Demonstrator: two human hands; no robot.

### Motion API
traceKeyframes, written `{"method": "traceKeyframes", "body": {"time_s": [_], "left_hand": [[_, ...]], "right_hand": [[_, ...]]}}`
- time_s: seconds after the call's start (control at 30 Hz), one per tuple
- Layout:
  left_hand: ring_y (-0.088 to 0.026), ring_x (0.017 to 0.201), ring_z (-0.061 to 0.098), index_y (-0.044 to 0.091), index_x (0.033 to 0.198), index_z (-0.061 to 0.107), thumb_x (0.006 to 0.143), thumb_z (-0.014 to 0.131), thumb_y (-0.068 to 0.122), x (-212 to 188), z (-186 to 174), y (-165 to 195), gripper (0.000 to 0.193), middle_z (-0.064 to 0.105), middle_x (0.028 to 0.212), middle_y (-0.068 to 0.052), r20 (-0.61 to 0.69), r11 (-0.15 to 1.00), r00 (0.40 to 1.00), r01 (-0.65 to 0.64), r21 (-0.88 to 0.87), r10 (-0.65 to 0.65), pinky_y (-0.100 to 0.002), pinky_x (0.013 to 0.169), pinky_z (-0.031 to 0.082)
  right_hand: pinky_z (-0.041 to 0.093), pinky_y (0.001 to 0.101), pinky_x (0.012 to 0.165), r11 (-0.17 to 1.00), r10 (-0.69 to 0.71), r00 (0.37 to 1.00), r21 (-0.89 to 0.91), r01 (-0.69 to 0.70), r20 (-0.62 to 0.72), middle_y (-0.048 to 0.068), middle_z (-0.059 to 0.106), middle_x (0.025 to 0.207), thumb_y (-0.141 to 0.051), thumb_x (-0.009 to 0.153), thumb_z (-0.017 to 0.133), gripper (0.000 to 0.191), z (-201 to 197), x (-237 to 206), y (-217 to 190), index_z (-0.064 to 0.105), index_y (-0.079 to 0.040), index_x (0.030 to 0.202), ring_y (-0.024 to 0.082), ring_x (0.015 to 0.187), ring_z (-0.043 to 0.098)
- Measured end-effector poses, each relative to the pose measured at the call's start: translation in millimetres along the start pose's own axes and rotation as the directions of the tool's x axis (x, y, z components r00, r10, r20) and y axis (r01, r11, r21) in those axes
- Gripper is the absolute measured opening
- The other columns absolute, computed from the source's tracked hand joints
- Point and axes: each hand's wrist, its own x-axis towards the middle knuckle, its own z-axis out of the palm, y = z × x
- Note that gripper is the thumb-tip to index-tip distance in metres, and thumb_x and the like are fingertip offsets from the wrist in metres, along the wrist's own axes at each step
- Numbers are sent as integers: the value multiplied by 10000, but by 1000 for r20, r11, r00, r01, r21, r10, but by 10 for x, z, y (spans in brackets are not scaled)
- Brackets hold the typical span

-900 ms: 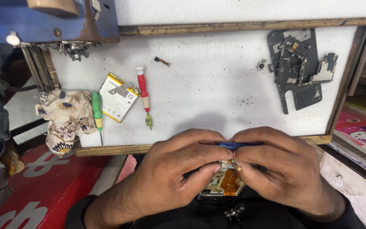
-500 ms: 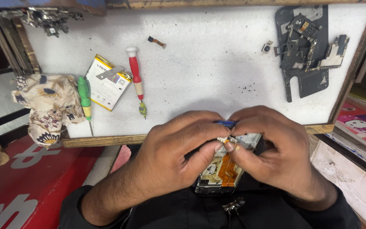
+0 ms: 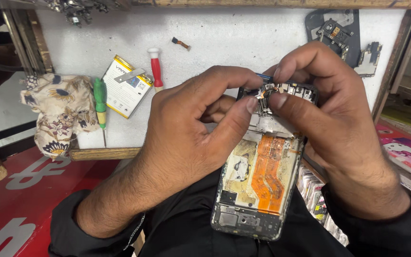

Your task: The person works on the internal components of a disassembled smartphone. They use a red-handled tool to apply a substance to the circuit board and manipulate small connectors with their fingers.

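An opened phone body [image 3: 258,181] with its back cover off is tilted up in front of me, showing an orange flex cable [image 3: 269,171] down its middle. My left hand [image 3: 191,128] and my right hand [image 3: 329,119] both grip its top end. Both thumbs and forefingers pinch a small dark component [image 3: 266,90] near the top edge. A blue tool tip [image 3: 264,76] pokes out between the fingers; which hand holds it is hidden.
The white work tray [image 3: 243,43] holds a phone battery [image 3: 127,88] with a metal strip on it, a red screwdriver [image 3: 156,69], a green screwdriver [image 3: 100,100], a patterned cloth [image 3: 60,112], a small loose part [image 3: 181,43] and removed phone boards [image 3: 343,35] at the right.
The phone has been lifted and tilted toward me, so its inside now shows fully. Both hands have shifted to its top end and pinch the small component.
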Motion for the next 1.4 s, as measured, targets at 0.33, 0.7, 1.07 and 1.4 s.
{"method": "traceKeyframes", "body": {"time_s": [0.33,0.7,1.07,1.4], "left_hand": [[-241,1026,757,10,1215,645,981,713,123,-55,30,580,268,622,1353,-241,-108,925,989,-50,376,98,-340,809,647],[-277,1034,746,60,1082,649,899,868,158,-204,298,439,302,689,1244,-123,-274,860,937,-51,508,217,-354,825,619],[-287,1089,769,23,1253,648,912,809,9,3,281,390,378,642,1321,-194,-105,832,914,-302,466,391,-331,873,675],[-251,1039,782,-2,1194,655,884,807,-52,21,306,243,349,647,1289,-217,-48,825,898,-379,419,437,-288,787,695]], "right_hand": [[409,136,539,985,29,995,172,-12,-96,62,666,908,18,986,622,138,-124,63,-98,584,-40,1105,-32,620,536],[628,211,751,957,-200,960,-249,147,-198,129,666,1149,5,1019,676,151,195,-230,-81,566,-10,1122,106,926,693],[581,233,808,923,-331,916,-279,265,-226,157,710,1177,48,977,652,143,48,-359,-60,610,6,1107,103,966,684],[559,195,624,860,-399,890,-426,280,-222,158,754,1083,-65,968,684,85,-34,-407,-12,637,-27,1028,83,819,720]]}}
